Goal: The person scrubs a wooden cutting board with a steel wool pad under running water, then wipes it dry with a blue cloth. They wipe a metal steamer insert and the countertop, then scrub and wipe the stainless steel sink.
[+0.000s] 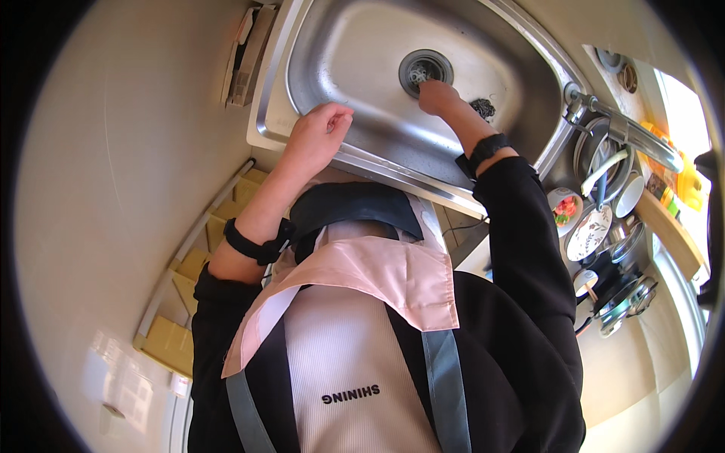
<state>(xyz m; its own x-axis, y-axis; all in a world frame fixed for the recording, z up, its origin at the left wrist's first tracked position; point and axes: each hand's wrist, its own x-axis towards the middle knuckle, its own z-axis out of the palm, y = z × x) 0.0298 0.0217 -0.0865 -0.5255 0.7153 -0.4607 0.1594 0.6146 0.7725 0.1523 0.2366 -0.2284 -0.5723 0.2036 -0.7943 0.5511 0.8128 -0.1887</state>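
Note:
A stainless steel sink [374, 34] lies before me, with a round drain [426, 67] in its floor. My right hand [439, 97] reaches down to the near edge of the drain; its fingertips are hidden, so whether they hold anything cannot be told. Something pale and wet-looking lies inside the drain, by the fingers. Just right of my right wrist, a dark steel-wool scourer [483, 107] rests on the sink floor. My left hand [324, 127] hovers over the sink's near left rim, fingers curled inward, with nothing clearly seen in it.
A faucet [623, 124] reaches over the right side. Right of the sink stand stacked pans, a bowl with red and green food [564, 210], a patterned oval plate [589, 233] and a green pot [620, 303]. A yellow shelf rack [164, 342] is at lower left, beside the wall.

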